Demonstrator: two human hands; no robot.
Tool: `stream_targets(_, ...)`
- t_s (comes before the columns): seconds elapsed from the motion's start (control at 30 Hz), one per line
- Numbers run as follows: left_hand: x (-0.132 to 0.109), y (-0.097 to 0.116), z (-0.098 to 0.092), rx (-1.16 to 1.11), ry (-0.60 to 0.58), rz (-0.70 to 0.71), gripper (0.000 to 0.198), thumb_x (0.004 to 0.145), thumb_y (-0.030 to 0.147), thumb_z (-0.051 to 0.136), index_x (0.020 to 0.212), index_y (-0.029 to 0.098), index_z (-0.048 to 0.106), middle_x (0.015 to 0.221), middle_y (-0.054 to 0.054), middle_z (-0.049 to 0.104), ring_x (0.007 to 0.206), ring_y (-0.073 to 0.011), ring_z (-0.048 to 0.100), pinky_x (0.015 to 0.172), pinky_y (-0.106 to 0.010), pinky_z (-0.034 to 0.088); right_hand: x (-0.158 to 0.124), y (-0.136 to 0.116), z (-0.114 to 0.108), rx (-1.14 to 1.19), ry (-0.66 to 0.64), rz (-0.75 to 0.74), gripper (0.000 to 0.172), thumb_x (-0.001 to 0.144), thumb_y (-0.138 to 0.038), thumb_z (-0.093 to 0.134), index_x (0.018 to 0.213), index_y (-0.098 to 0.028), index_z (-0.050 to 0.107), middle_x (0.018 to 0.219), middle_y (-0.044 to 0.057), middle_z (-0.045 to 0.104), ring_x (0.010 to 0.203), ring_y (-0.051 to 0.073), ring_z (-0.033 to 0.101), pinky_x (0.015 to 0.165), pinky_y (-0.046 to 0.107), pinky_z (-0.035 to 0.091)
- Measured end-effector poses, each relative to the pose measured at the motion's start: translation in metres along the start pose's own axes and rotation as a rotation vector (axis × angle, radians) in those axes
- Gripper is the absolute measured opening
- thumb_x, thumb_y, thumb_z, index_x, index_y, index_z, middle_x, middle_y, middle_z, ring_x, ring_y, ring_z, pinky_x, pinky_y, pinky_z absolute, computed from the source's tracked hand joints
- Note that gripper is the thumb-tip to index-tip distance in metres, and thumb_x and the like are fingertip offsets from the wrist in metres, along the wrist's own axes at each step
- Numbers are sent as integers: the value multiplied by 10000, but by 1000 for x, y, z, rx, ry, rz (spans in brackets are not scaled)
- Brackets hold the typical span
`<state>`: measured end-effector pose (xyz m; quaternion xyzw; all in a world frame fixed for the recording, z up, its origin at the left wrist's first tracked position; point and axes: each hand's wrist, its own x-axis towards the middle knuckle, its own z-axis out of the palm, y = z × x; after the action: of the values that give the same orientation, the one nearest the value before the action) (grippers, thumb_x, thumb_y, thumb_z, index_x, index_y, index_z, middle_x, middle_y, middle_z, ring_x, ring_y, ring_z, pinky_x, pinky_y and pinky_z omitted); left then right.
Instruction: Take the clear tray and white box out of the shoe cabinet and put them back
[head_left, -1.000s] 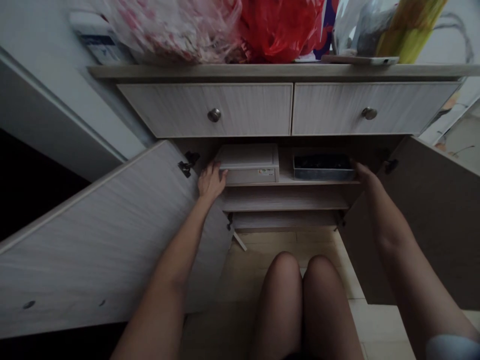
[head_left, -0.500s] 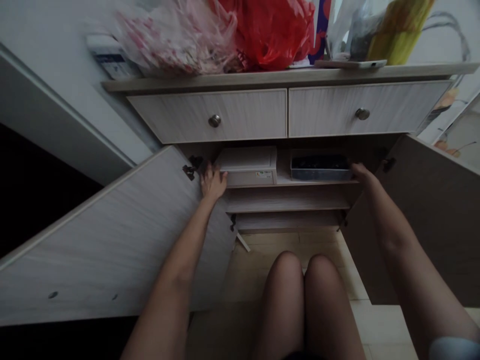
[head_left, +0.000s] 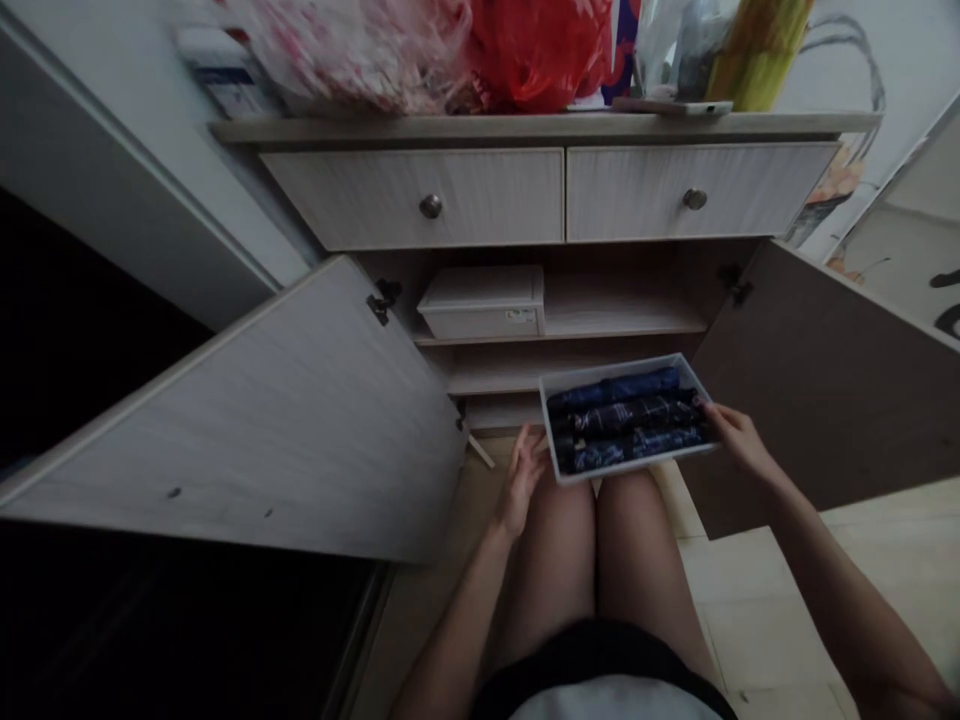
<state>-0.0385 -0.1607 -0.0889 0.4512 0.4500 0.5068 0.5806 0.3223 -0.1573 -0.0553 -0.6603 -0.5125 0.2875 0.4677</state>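
Note:
A shallow translucent plastic storage box (head_left: pixel 556 462) hangs in front of the cabinet, just above my knees, slightly tilted. Side by side in it lie several long, dark blue and plaid rolls (head_left: pixel 637 415) that look like folded umbrellas. My right hand (head_left: pixel 739 437) grips the box's right end, thumb over the rim. At the left end is my left hand (head_left: pixel 523 482), its fingers stretched out and apart; I cannot tell whether they touch the box. A white drawer-style box (head_left: pixel 484 300) stands on the cabinet's upper shelf, at the left.
Both cabinet doors, the left (head_left: pixel 300 420) and the right (head_left: pixel 832 400), stand swung outward on either side. Two knobbed drawers (head_left: pixel 480 195) are above the shelves. On top sit a red plastic bag (head_left: pixel 540 55), a pinkish bag (head_left: pixel 360 60) and a white bottle (head_left: pixel 225 75).
The storage box has come off the upper shelf toward me, held by my right hand. My left hand has left the white box and moved right and down beside the storage box.

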Motion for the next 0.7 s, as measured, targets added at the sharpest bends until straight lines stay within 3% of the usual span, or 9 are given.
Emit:
stream_targets(0.1,-49,-18,8,11,80,-52,757,805,690,579,1428,274,478,1517,-70,460,1466,-257,309,1223,-423,209,-62,9,15,-38,-94,31,756,783,-802,455,955,-122,736,919,115,729,955,308,651,833,383,528)
stream_targets(0.2,-70,-38,-1,64,136,-51,730,767,712,605,1339,260,573,1520,-63,458,1494,-258,242,1242,-404,133,-93,18,29,-90,-123,29,735,827,-784,388,993,-146,713,947,113,729,961,311,660,867,397,523)
stream_targets(0.3,-64,-51,-15,91,103,-23,697,765,711,607,1296,259,601,1501,-66,482,1494,-259,241,1244,-407,110,-97,26,37,-163,-117,-18,658,869,-731,355,1065,-191,676,1032,115,724,998,307,661,878,405,520)
stream_targets(0.4,-51,-50,-23,152,56,5,646,790,662,616,1292,257,599,1465,-83,522,1475,-269,291,1235,-436,138,-92,34,41,-309,-158,5,567,902,-657,324,1077,-222,643,963,114,722,927,317,677,828,438,531)
stream_targets(0.5,-51,-37,-25,354,94,186,659,795,569,668,1358,249,543,1488,-106,486,1452,-279,332,1216,-452,198,-96,34,45,-419,-187,13,534,929,-571,308,1162,-196,609,976,146,706,928,332,677,813,449,532)
stream_targets(0.6,-62,-17,-22,699,106,452,538,807,443,707,1302,264,596,1439,-116,523,1398,-294,394,1176,-466,261,-109,21,47,-503,23,-242,551,943,-490,368,1321,-122,526,1247,222,610,1166,358,578,946,509,474)
stream_targets(0.67,-68,-5,-19,957,-25,561,352,823,343,706,1166,269,680,1295,-110,618,1301,-302,474,1117,-481,315,-118,6,50,-548,109,-490,472,948,-428,440,1298,-135,559,1312,214,570,1221,342,530,998,521,436)
stream_targets(0.7,-69,0,-18,1079,-111,587,283,826,289,700,1107,260,704,1213,-107,649,1240,-302,509,1078,-484,342,-121,-2,53,-562,59,-602,396,953,-387,466,1248,-162,603,1278,190,596,1186,318,550,992,499,445)
